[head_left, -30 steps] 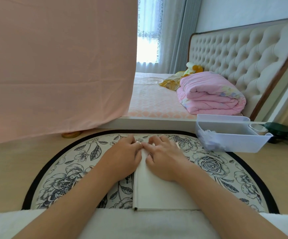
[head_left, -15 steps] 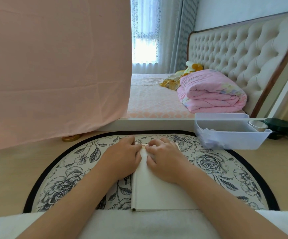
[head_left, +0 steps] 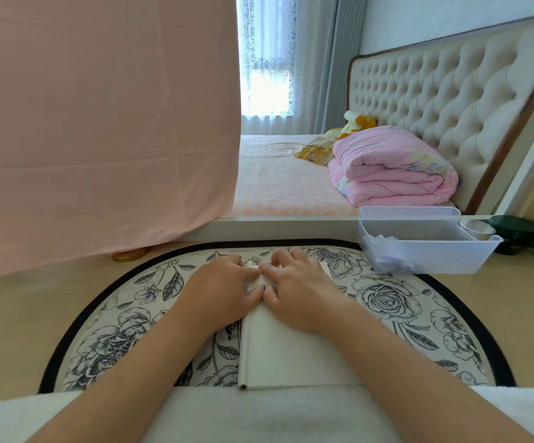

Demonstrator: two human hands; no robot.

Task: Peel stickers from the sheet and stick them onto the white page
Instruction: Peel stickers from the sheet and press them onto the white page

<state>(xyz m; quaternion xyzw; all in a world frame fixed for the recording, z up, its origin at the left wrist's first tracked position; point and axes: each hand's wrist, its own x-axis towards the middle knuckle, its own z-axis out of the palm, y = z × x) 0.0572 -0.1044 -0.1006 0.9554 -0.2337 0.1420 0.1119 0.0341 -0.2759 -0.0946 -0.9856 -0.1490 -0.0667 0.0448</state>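
Note:
The white page (head_left: 278, 356) lies on a floral mat (head_left: 387, 302) in front of me, its spine on the left. Both hands are at its far end, knuckles almost touching. My left hand (head_left: 227, 287) curls round a small white sticker sheet (head_left: 253, 283), which shows only as a sliver between the hands. The thumb and forefinger of my right hand (head_left: 301, 290) pinch at the top of that sheet, where a sticker would be. The hands hide most of the sheet and the far end of the page.
A translucent plastic bin (head_left: 425, 247) with crumpled white scraps stands at the mat's right rear. Dark green and gold items (head_left: 515, 231) lie beyond it. A hanging pink cloth (head_left: 99, 123) fills the left, with a gold lid (head_left: 130, 255) under it. A white towel (head_left: 259, 417) covers my lap.
The hands stay together at the far end of the page. A little more of the white sheet now shows between them, and the view has shifted slightly.

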